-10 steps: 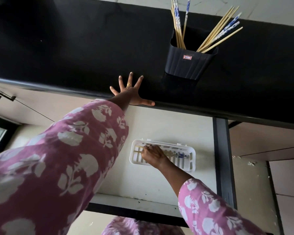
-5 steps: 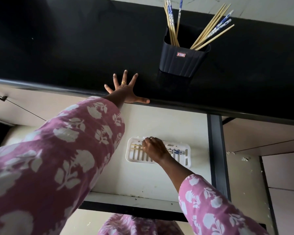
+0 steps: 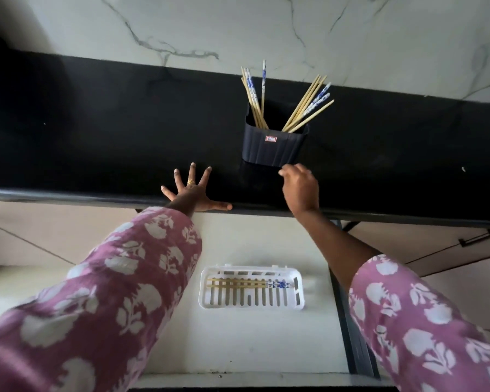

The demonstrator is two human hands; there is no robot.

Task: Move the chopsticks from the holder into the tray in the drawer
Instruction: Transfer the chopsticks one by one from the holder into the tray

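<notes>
A dark ribbed holder (image 3: 272, 148) stands on the black counter (image 3: 96, 131) with several wooden chopsticks (image 3: 308, 106) leaning out, some with blue-patterned tops. Below, in the open drawer (image 3: 266, 340), lies a white slotted tray (image 3: 252, 302) holding a pair of chopsticks (image 3: 246, 284) laid lengthwise. My left hand (image 3: 194, 192) is spread flat on the counter's front edge. My right hand (image 3: 300, 186) is raised above the counter edge just below and right of the holder, fingers loosely curled, holding nothing.
A white marbled wall (image 3: 266, 29) rises behind the counter. The drawer's dark side rail (image 3: 348, 321) runs along the right of the tray. Closed cabinet fronts with a black handle (image 3: 477, 239) sit to the right.
My right hand let go of the chopsticks in the tray and rose out of the drawer to the counter near the holder. The view tilted upward.
</notes>
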